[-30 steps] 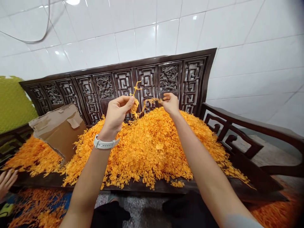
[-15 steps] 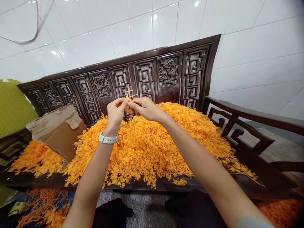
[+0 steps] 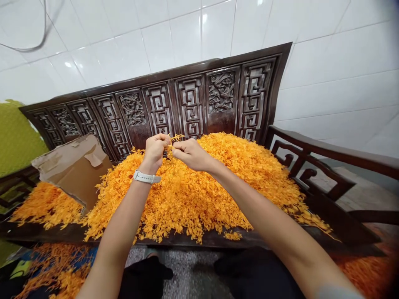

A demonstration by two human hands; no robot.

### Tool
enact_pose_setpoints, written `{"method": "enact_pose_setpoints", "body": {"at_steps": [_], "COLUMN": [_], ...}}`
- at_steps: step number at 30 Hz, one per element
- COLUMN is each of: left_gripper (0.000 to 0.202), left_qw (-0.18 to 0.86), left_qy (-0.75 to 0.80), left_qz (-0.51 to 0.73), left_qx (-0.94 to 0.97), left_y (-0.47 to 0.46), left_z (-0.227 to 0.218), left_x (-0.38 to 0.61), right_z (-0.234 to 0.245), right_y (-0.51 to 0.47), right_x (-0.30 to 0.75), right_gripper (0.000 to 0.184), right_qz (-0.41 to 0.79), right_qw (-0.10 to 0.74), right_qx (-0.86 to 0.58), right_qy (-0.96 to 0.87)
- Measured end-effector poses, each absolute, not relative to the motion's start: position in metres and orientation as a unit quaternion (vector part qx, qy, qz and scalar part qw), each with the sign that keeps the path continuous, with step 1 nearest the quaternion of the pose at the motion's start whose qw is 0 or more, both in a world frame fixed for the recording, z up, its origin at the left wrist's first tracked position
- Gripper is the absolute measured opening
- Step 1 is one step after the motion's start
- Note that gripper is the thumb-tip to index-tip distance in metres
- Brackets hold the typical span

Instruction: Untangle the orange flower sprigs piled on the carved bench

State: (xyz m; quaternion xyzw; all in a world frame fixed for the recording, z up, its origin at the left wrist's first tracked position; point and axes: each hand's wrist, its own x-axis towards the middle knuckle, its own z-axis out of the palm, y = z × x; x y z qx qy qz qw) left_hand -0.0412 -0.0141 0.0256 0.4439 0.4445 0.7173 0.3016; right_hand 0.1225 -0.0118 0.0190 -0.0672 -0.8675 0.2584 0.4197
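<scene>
Just above a large heap of orange plastic sprigs (image 3: 193,195), my left hand (image 3: 155,153) and my right hand (image 3: 191,153) are close together. Both are closed, fingers pinched on a thin, branching orange plastic sprig (image 3: 177,137). Its spiky tip sticks out above the fingers, and some of it hangs beneath them, blurred. The grip points are partly hidden by the fingers. A pale watch strap (image 3: 146,177) circles my left wrist.
The heap lies on a dark carved wooden bench (image 3: 221,118) against a white tiled wall. A torn cardboard piece (image 3: 77,166) stands in the heap at left, by a yellow-green cover (image 3: 18,137). Orange branching stems (image 3: 57,265) lie at lower left.
Both hands have come down slightly and rolled inward into tighter grips. The sprig's tip, upright before, now leans to the right, and more orange pieces show blurred below the hands.
</scene>
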Motion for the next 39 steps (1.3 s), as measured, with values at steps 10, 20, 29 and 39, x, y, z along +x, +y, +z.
{"method": "enact_pose_setpoints", "body": {"at_steps": [10, 20, 29, 39], "left_gripper": [0.028, 0.035, 0.038, 0.013], "left_qw": [0.313, 0.277, 0.244, 0.311], "left_qy": [0.455, 0.414, 0.436, 0.484], "left_qz": [0.741, 0.712, 0.598, 0.733], "left_qx": [0.381, 0.495, 0.626, 0.364], "left_y": [-0.007, -0.02, -0.031, -0.01], "left_z": [0.025, 0.029, 0.026, 0.017], "left_x": [-0.086, -0.07, -0.047, -0.087], "right_z": [0.034, -0.015, -0.033, 0.005], "right_y": [-0.054, -0.032, -0.019, -0.094], "right_x": [0.148, 0.11, 0.101, 0.11], "right_gripper": [0.023, 0.028, 0.033, 0.023], "right_qz": [0.696, 0.624, 0.467, 0.431], "right_qw": [0.435, 0.482, 0.502, 0.278], "right_qx": [-0.009, -0.23, -0.215, 0.063], "right_qy": [-0.572, -0.57, -0.696, -0.856]}}
